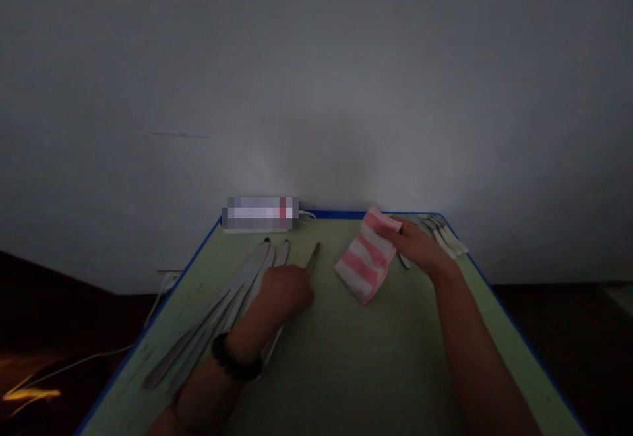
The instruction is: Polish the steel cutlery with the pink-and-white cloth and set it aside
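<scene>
My left hand (pixel 287 291) is closed around the middle of a slim metal table knife (pixel 313 258), whose far end points away from me. Its fingers are partly hidden by the back of the hand. Several more metal table knives (pixel 237 284) lie side by side to the left, partly behind my left forearm. A folded pink and white striped cloth (pixel 366 258) is pinched in my right hand (pixel 415 241) and hangs down over the table. Under that hand, the end of a metal utensil (pixel 404 260) shows; its kind is hidden.
A white box-like object (pixel 260 221), blurred out, stands at the table's back edge with a white cable. Several pieces of cutlery with pale handles (pixel 448 238) lie at the back right. The pale green table (pixel 366 363) has a blue edge and meets a grey wall (pixel 316 93).
</scene>
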Available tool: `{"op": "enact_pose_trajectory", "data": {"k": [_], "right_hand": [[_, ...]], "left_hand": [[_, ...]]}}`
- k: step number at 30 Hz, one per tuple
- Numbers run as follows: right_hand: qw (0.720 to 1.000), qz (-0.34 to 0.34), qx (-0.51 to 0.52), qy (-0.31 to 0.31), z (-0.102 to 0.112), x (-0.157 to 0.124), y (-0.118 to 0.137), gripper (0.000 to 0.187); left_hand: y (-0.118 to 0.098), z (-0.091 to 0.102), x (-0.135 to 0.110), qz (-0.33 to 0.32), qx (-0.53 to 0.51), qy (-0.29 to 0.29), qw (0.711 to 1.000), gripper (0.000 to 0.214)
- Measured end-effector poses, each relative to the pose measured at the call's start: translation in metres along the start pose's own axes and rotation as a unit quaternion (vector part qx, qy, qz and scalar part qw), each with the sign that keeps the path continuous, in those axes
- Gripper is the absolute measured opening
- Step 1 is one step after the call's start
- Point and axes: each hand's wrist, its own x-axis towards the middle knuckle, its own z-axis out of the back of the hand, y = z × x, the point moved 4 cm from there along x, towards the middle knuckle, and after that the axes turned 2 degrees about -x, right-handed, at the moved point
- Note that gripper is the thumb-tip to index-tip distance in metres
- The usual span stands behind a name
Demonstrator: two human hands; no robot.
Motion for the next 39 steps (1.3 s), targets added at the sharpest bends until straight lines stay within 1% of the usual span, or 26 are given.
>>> {"op": "enact_pose_trajectory", "data": {"k": [4, 9, 12, 15, 17, 19, 21, 22, 23, 25, 26, 27, 28, 29, 31, 32, 33, 34, 35, 36, 37, 38, 39], "right_hand": [[0.997, -0.011, 0.051, -0.055, 0.012, -0.002, -0.001, 0.029], [0.996, -0.009, 0.059, -0.067, 0.012, -0.003, -0.001, 0.027], [0.997, -0.009, 0.05, -0.057, 0.008, -0.003, 0.0, 0.028], [0.997, -0.007, 0.054, -0.054, 0.007, -0.001, -0.001, 0.029], [0.993, -0.019, 0.091, -0.072, 0.008, 0.001, -0.005, 0.029], [0.981, -0.039, 0.146, -0.118, 0.013, 0.003, -0.009, 0.03], [0.961, -0.054, 0.204, -0.181, 0.018, 0.006, -0.012, 0.032], [0.949, -0.053, 0.234, -0.204, 0.018, 0.007, -0.011, 0.032], [0.939, -0.045, 0.265, -0.215, 0.016, 0.008, -0.009, 0.031], [0.922, -0.008, 0.324, -0.211, 0.005, 0.009, 0.003, 0.031], [0.916, 0.016, 0.348, -0.199, -0.004, 0.009, 0.011, 0.032], [0.906, 0.041, 0.365, -0.208, -0.013, 0.008, 0.02, 0.032], [0.898, 0.058, 0.384, -0.205, -0.023, 0.007, 0.028, 0.031], [0.892, 0.07, 0.405, -0.187, -0.034, 0.006, 0.036, 0.03], [0.883, 0.077, 0.438, -0.15, -0.053, 0.004, 0.049, 0.032], [0.873, 0.077, 0.464, -0.133, -0.06, 0.004, 0.053, 0.041], [0.855, 0.068, 0.502, -0.113, -0.066, 0.004, 0.054, 0.047], [0.835, 0.059, 0.536, -0.109, -0.07, 0.005, 0.052, 0.049], [0.814, 0.051, 0.566, -0.117, -0.071, 0.005, 0.049, 0.045], [0.799, 0.045, 0.586, -0.13, -0.072, 0.006, 0.045, 0.036], [0.791, 0.042, 0.592, -0.15, -0.072, 0.007, 0.04, 0.025], [0.792, 0.038, 0.588, -0.158, -0.072, 0.008, 0.037, 0.017], [0.799, 0.033, 0.58, -0.157, -0.072, 0.008, 0.035, 0.014]], "left_hand": [[-0.004, -0.003, -0.001, 0.006, 0.019, -0.034, 0.999, 0.028], [-0.007, -0.003, -0.003, 0.004, 0.014, -0.051, 0.999, 0.03], [-0.01, -0.005, -0.002, -0.005, -0.005, -0.045, 0.999, 0.029], [-0.008, -0.005, 0.0, -0.023, -0.04, -0.027, 0.999, 0.022], [-0.005, 0.0, 0.001, -0.046, -0.077, -0.011, 0.996, 0.015], [-0.003, 0.009, 0.002, -0.08, -0.135, 0.004, 0.988, 0.011], [-0.005, 0.022, 0.001, -0.117, -0.211, 0.007, 0.97, 0.017], [-0.008, 0.028, 0.001, -0.131, -0.243, 0.003, 0.961, 0.02], [-0.012, 0.033, 0.001, -0.142, -0.287, -0.011, 0.947, 0.023], [-0.02, 0.042, 0.001, -0.152, -0.404, -0.055, 0.9, 0.024], [-0.025, 0.044, 0.001, -0.153, -0.461, -0.079, 0.871, 0.024], [-0.029, 0.044, 0.002, -0.151, -0.51, -0.098, 0.841, 0.023], [-0.032, 0.044, 0.002, -0.149, -0.546, -0.111, 0.817, 0.024], [-0.035, 0.043, 0.002, -0.146, -0.568, -0.119, 0.801, 0.025], [-0.039, 0.041, 0.003, -0.143, -0.584, -0.123, 0.789, 0.027], [-0.039, 0.041, 0.002, -0.141, -0.594, -0.125, 0.782, 0.029], [-0.04, 0.042, 0.001, -0.14, -0.6, -0.127, 0.777, 0.03], [-0.04, 0.042, 0.0, -0.137, -0.603, -0.131, 0.775, 0.03], [-0.041, 0.043, -0.002, -0.134, -0.601, -0.133, 0.777, 0.031], [-0.042, 0.043, -0.003, -0.133, -0.595, -0.132, 0.781, 0.031], [-0.045, 0.043, -0.005, -0.133, -0.592, -0.128, 0.784, 0.031], [-0.048, 0.042, -0.006, -0.137, -0.593, -0.119, 0.784, 0.031], [-0.052, 0.04, -0.008, -0.144, -0.598, -0.108, 0.781, 0.032]]}}
